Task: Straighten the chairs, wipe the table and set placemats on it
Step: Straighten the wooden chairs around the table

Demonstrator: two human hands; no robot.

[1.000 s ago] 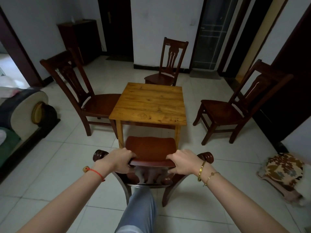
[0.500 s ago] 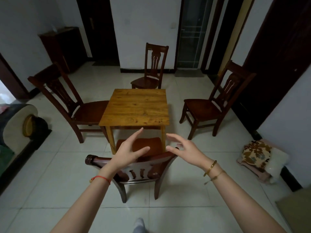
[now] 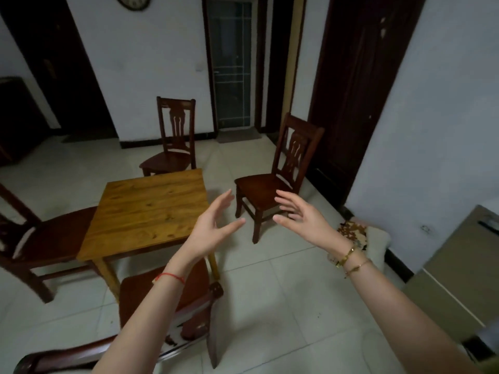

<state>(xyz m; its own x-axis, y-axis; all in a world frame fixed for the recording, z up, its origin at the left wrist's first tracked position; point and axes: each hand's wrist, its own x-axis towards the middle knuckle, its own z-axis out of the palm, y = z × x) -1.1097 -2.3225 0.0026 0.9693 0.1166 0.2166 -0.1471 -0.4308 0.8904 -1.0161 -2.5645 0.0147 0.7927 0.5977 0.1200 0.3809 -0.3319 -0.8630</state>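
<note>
A small square light-wood table (image 3: 151, 211) stands left of centre with a bare top. Dark wooden chairs surround it: the near chair (image 3: 189, 319) below my arms with its seat towards the table, a left chair (image 3: 46, 238), a far chair (image 3: 175, 147), and a right chair (image 3: 272, 184) standing apart and angled from the table. My left hand (image 3: 213, 225) and my right hand (image 3: 305, 220) are raised in the air, fingers spread, palms facing each other, holding nothing, in front of the right chair. No placemats or cloth are in view.
A patterned cushion (image 3: 356, 233) lies on the floor by the right wall. A beige cabinet (image 3: 459, 271) stands at the right edge. Dark doors (image 3: 359, 85) and a glass door (image 3: 233, 63) line the back. The floor is pale tile.
Both hands let go of the near chair's top rail and lifted open. My view has swung right, bringing the right chair towards the centre.
</note>
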